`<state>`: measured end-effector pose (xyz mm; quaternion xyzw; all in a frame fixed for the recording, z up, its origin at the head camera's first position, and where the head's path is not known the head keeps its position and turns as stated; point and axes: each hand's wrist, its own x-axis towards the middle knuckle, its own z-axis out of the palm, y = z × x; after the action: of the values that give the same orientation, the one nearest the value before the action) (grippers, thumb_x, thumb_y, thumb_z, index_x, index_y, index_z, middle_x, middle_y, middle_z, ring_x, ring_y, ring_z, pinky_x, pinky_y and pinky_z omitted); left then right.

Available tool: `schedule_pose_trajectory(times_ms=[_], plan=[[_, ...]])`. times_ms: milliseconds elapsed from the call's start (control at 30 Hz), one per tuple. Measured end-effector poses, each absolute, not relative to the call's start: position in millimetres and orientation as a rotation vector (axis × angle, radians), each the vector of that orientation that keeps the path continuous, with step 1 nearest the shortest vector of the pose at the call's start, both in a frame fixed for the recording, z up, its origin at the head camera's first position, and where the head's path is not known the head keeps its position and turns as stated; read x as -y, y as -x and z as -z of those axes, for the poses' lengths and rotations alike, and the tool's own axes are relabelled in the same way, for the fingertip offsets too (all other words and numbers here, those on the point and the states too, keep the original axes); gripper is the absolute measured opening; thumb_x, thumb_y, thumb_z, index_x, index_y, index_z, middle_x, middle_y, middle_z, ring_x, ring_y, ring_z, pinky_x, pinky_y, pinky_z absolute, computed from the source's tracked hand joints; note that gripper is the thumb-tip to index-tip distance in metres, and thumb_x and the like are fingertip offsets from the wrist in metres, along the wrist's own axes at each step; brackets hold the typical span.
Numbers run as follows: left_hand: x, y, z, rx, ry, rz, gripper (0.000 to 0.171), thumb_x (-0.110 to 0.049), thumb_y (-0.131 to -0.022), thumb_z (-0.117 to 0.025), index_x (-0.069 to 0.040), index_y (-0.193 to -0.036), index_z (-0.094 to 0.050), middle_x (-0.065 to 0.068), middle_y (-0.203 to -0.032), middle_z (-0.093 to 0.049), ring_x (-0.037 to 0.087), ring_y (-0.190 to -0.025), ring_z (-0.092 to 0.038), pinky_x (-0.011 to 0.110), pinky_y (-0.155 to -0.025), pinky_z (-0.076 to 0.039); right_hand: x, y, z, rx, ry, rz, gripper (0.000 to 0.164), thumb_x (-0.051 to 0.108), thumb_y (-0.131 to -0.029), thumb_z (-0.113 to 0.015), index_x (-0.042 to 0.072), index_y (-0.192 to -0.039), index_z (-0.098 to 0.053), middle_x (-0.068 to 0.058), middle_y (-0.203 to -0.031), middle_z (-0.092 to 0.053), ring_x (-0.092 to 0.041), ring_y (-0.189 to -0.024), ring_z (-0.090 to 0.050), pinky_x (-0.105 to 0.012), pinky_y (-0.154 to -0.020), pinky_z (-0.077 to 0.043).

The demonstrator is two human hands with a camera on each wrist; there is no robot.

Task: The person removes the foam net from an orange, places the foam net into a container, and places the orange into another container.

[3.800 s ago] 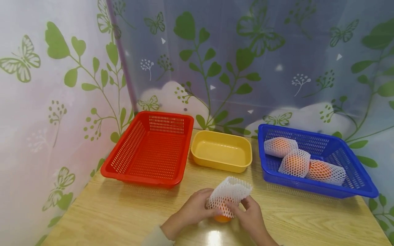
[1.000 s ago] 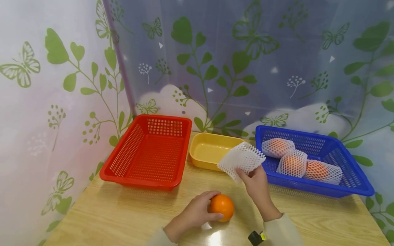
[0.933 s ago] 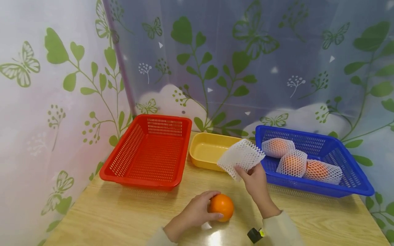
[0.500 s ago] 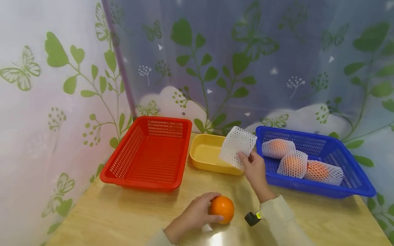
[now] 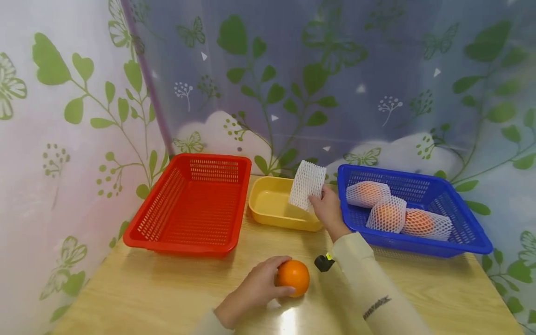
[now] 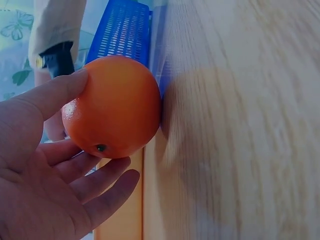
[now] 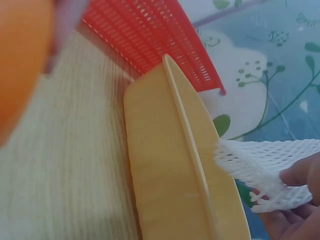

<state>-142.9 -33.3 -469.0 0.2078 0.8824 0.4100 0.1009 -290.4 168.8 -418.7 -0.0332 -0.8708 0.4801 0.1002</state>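
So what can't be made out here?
Head view: part of the yellow tray, behind the white net and right hand.
Head view: the right sleeve marking, too small to decipher.
Right wrist view: the orange, blurred and cut by the left edge.
Right wrist view: part of the right hand, beyond the right edge.

White glare on the tabletop [image 5: 167, 288]
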Motion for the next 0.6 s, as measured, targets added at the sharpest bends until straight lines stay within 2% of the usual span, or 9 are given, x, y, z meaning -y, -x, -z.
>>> schedule_pose_trajectory(times_ms=[267,400,600], plan=[[33,143,470,-2.61,-0.62,-1.172,0.069,-0.036,-0.08,-0.08,-0.011,-0.138,-0.051,0.007,-0.141,-0.052,0.028,-0.122,-0.052,0.05,-0.104,-0.04,-165,308,419,2.727,0.149,-1.374,0.075,0.0,-0.086,-0.059,0.0,-0.151,-0.022,-0.028,-0.142,-0.043,-0.041,-0.124,-0.046,-0.051,-0.105,-0.039],[33,144,469,-2.618,-0.621,-1.173,0.069,-0.035,-0.08,-0.08,-0.012,-0.138,-0.052,0.007,-0.141,-0.052,0.028,-0.122,-0.053,0.049,-0.104,-0.04,-165,312,420,2.843,0.077,-1.279,0.08,-0.002,-0.084,-0.059,-0.002,-0.152,-0.016,-0.028,-0.146,-0.038,-0.043,-0.128,-0.042,-0.052,-0.11,-0.033],[35,142,469,-2.627,-0.606,-1.164,0.068,-0.035,-0.078,-0.081,-0.012,-0.136,-0.053,0.006,-0.138,-0.054,0.027,-0.117,-0.055,0.049,-0.1,-0.043,-167,313,430,2.943,-0.073,-1.172,0.08,-0.007,-0.082,-0.059,-0.007,-0.15,-0.017,-0.029,-0.146,-0.037,-0.044,-0.131,-0.039,-0.052,-0.112,-0.029]])
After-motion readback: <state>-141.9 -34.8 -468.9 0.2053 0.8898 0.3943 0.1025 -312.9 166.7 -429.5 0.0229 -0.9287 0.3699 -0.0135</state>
